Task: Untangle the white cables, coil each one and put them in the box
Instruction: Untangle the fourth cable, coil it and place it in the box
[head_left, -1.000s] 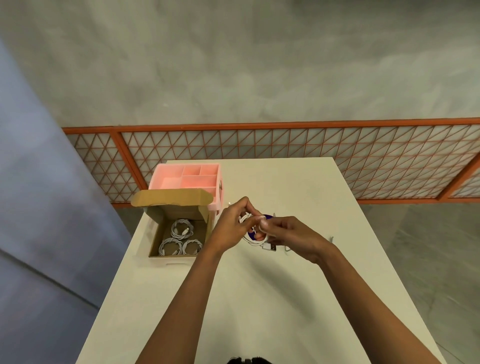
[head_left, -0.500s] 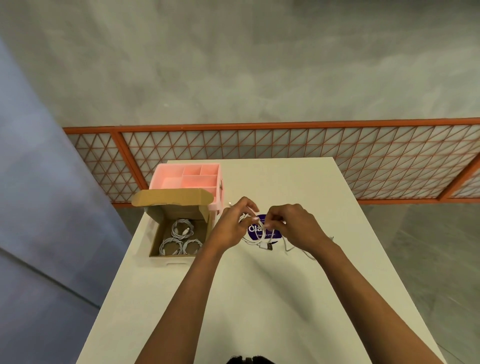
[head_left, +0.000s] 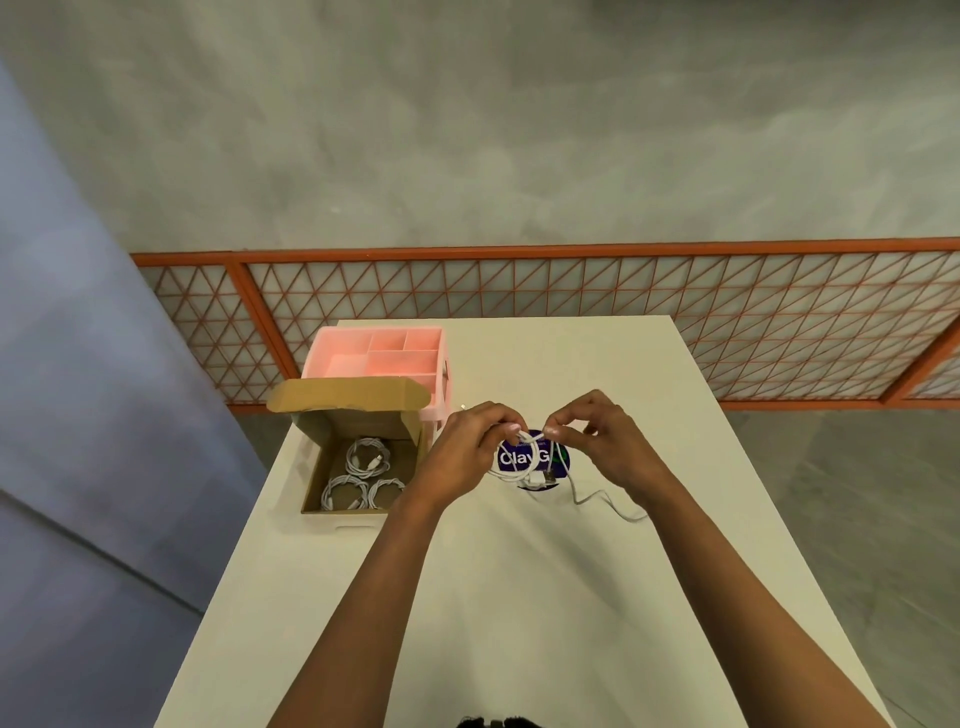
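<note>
White cable (head_left: 508, 472) is up off the bench (head_left: 519, 597), held btwn both bare hands at mid-bench, just right of the cardboard box (head_left: 310, 491). Part of it is wound into a small loop hanging under the left grip (head_left: 467, 447). A short run crosses to the right grip (head_left: 602, 441). The loose tail (head_left: 576, 499) drops to the bench and trails off right, below the right wrist. A dark plug end (head_left: 548, 475) sits at the loop's lower right.

Left grip: fingers curled, thumb + forefinger pinching the cable at the loop's top. Right grip: also pinching the cable w/ thumb + forefinger, other fingers bent and raised. The two pinches are near each other, not touching.

Under the loop, flat on the bench, is a round dark-blue sticker (head_left: 560, 460) w/ white letters, partly covered by the cable.

The box's lid flap is open and tilted back. Inside lie three coiled white cables (head_left: 366, 458): one toward the back, two side by side at the front, all close together.

Right behind the box is a pink organiser tray (head_left: 384, 358) w/ several compartments; can't tell if they touch. Past the bench's far edge runs an orange lattice railing (head_left: 519, 291), w/ a grey concrete surface (head_left: 467, 130) beyond. A bluish wall (head_left: 78, 415) is on the left.
</note>
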